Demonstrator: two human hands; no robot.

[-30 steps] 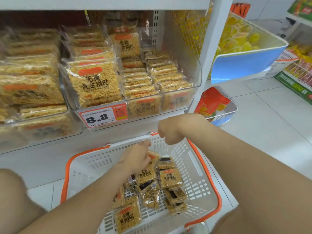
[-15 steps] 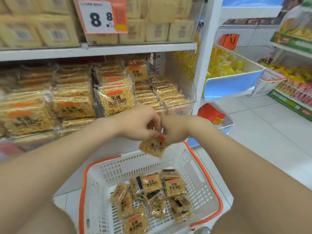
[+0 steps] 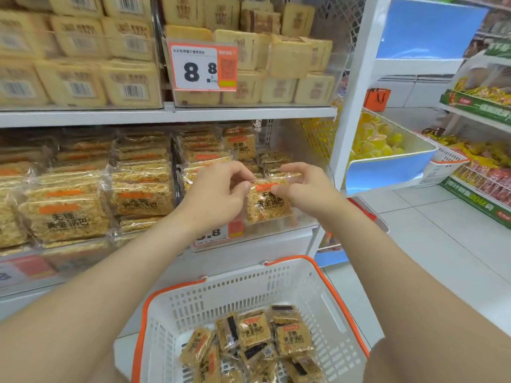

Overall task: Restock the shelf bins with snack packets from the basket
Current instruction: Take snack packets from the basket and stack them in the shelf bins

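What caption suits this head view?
Left hand and right hand pinch one snack packet at the front of a clear shelf bin, above a basket holding more packets.

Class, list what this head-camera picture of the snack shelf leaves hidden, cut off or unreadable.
Lower price tag: head view, the left hand and wrist cover its left part.
Basket: head view, near end cut off by the bottom edge.
Upper price tag: head view, small print too blurred to read.

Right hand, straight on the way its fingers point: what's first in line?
The right hand pinches the snack packet. Straight on, leftward and into the shelf, probably the left hand on the packet's other corner; depth unclear, maybe the binned packets behind.
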